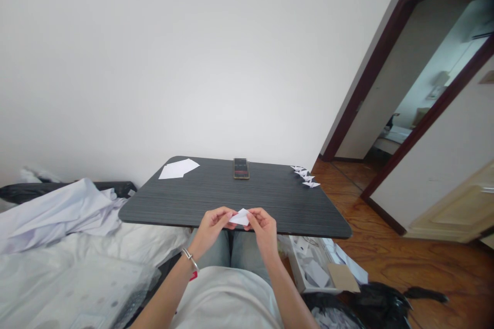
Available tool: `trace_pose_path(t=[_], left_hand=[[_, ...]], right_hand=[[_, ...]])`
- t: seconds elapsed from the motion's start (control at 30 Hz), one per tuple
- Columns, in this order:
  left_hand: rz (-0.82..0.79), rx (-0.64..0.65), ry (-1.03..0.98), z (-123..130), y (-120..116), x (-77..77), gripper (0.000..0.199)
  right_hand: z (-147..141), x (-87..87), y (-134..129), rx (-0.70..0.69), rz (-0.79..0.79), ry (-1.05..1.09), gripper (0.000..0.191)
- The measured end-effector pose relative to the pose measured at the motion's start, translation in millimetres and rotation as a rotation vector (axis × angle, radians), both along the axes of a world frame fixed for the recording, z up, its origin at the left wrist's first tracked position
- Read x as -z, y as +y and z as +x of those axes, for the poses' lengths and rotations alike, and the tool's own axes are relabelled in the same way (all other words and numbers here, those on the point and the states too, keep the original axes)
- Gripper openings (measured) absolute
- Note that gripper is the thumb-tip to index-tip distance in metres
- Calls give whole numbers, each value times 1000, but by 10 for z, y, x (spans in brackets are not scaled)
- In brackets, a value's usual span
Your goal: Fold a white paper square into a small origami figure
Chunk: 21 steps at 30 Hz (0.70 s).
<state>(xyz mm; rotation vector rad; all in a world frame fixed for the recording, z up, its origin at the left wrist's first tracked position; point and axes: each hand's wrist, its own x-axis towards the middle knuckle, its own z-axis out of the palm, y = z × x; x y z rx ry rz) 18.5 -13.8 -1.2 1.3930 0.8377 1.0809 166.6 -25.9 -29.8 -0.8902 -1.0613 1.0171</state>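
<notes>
Pale T-shirt (227, 300), blue jeans (247, 252) (silver bracelet (189, 258) too).

Paper (240, 218) is partly hidden by the fingers (227, 213), phone (241, 168) screen's too small to read, and the folded bits (304, 176) are too tiny to make out.

A dark gray table (216, 200) fills the lower middle of the frame. White paper sheets (178, 169) lie near its far left corner, a phone (241, 168) mid-way along the far edge, and small folded paper pieces (304, 176) in a row by the far right corner.
</notes>
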Motion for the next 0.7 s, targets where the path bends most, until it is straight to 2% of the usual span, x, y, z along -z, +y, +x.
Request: trace_pose_path(t=[0.47, 0.7], left_hand=[[-112, 145, -41, 0, -43, -66, 27], [-103, 215, -78, 3, 7, 55, 32]], right_hand=[[14, -9, -8, 33, -33, 52, 17], [1, 1, 1, 33, -29, 68, 19]])
